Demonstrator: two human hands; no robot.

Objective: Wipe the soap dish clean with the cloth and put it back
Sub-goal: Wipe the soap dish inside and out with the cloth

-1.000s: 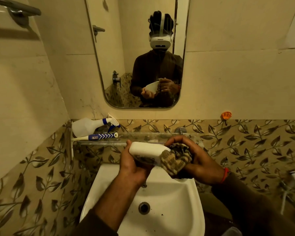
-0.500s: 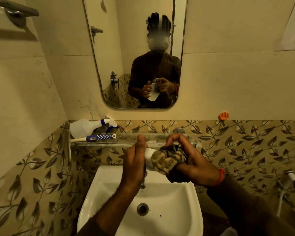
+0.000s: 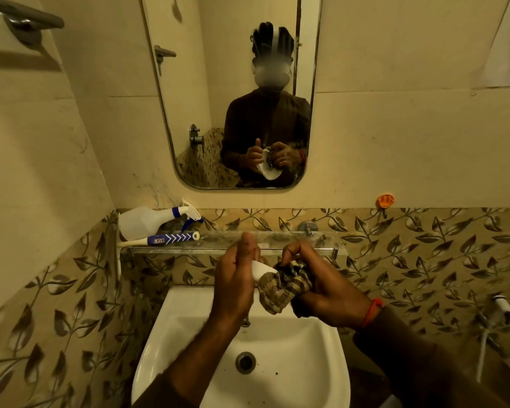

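white soap dish [image 3: 262,270] gripped upright in left hand [image 3: 236,285], thumb up; right hand [image 3: 326,293] clutching cloth [image 3: 286,285] against it.

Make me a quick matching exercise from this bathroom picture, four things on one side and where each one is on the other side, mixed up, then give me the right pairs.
Things:
1. soap dish
2. cloth
3. spray bottle
4. orange hook

Places:
A. lying on the glass shelf
B. held in the left hand
C. stuck on the wall right of the mirror
D. bunched in the right hand

Pairs: 1-B, 2-D, 3-A, 4-C
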